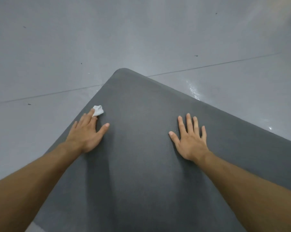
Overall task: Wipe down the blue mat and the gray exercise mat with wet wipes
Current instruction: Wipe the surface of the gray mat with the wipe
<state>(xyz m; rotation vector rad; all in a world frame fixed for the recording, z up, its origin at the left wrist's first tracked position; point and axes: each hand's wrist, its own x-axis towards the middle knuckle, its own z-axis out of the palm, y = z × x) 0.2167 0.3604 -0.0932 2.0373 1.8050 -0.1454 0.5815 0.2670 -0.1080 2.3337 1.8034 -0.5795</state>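
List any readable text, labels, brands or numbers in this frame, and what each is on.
None: no word, label, brand or number can be read anywhere.
The gray exercise mat is plain; the wet wipe under the left hand is blank white; the floor shows only dark specks and seam lines; the right hand is bare.

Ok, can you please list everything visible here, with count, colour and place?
gray exercise mat: one, dark gray, on the floor, rounded corner pointing away.
wet wipe: one, white, crumpled, on the mat near its left edge.
floor: one, light gray, glossy, around the mat, with seams and dark specks.
left hand: one, fingers straight, pressing the wipe onto the mat.
right hand: one, flat and spread on the mat.
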